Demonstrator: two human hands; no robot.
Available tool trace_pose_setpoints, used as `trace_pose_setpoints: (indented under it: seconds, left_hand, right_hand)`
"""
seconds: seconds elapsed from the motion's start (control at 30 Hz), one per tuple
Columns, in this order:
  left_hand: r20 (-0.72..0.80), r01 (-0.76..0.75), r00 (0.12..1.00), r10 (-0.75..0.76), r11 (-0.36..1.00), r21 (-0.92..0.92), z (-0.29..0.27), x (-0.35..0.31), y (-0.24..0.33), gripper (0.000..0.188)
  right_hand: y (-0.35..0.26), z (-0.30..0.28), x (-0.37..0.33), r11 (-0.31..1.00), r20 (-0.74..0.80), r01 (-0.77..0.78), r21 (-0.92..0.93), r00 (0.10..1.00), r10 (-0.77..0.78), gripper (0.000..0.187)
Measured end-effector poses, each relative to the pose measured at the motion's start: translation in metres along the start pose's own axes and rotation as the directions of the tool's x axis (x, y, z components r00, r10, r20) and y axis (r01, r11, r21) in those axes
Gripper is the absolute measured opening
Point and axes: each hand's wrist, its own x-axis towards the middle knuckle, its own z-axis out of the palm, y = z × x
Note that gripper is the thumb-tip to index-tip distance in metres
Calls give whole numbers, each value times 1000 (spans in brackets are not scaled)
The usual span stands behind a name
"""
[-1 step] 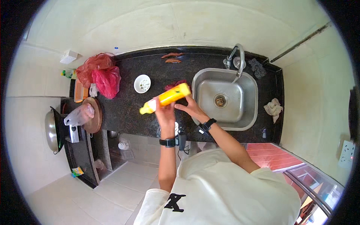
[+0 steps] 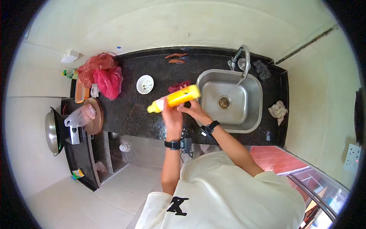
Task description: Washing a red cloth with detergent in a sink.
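While the left hand is clamped around the yellow bottle toward its narrow end, the right hand sits just below the wide end, thumb and fingers apart; can't tell if its fingertips touch the underside. Progress, judged from this view: bottle already in the grip and seemingly off the table, setting down not yet done. Can't tell whether the cap is on or loose; no liquid visible leaving it.

Bottle lies over the table's middle, left of the sink. Long axis runs crosswise, slanted: narrow tip points left and a bit toward the person, broad base points right and toward the back wall, ending close to the sink's left rim. Looks nearly lying down; exact tilt unclear.

Further out: crumpled dark-red cloth just behind the bottle, white bowl with small bits inside to the left, two slim orange-brown pieces near the back edge. Red plastic bags far left, white rag right of the sink.
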Motion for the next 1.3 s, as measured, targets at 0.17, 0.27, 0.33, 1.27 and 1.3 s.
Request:
trace_pose_setpoints:
  seconds: [0.17,0.27,0.33,1.27,1.3]
  left_hand:
    - [105,191,979,-177,971,-143,31,-3,-22,54]
    - [23,364,926,-377,872,-327,15,10,-23,102]
    - [-89,329,913,-398,847,-417,-3,21,-27,94]
    - [376,-377,889,259,-51,925,-62,83,-26,112]
    - [373,-372,892,256,-51,927,-62,83,-25,112]
  right_hand:
    - [-62,-22,13,751,-308,1,660,912,270,37]
    - [-73,-52,23,876,-527,248,414,850,8,33]
    - [-90,-62,29,829,-510,296,475,860,-15,36]
    - [25,-20,131,961,-588,107,253,806,65,62]
    - [23,-20,131,965,-580,81,251,811,82,65]
